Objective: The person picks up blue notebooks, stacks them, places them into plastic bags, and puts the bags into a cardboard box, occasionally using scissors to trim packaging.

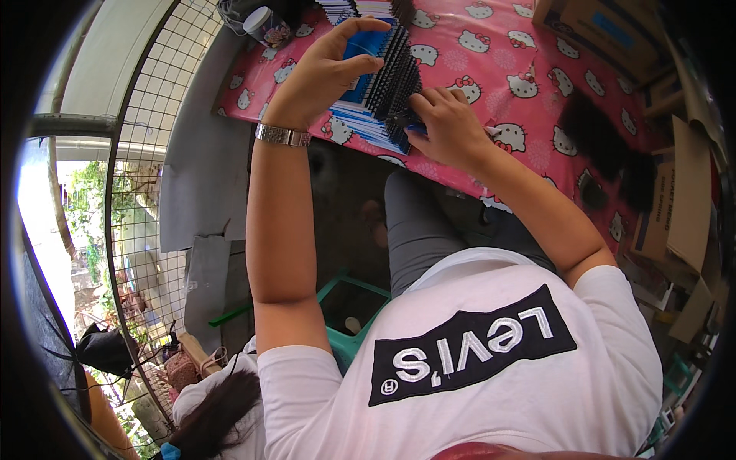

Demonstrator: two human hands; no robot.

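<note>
A stack of small spiral notebooks (pixel 359 84) with blue covers and black coil bindings lies near the front edge of the table. My left hand (pixel 322 73), with a metal watch at the wrist, curves over the blue cover. Its thumb and index finger press on the stack beside the coils, with a gap between them. At the stack's near right end, my right hand (pixel 448 126) has its fingers curled against the coils. Its thumb is by the lower corner, where a bit of blue shows. The undersides of both hands are hidden.
A pink patterned cloth covers the table (pixel 502 65). More notebooks (pixel 360 8) stand behind the stack, with a white cup (pixel 264 24) at the far left. Black coils (pixel 594 126) lie to the right, beside cardboard boxes (pixel 667 199). Wire mesh (pixel 146 207) runs along the left.
</note>
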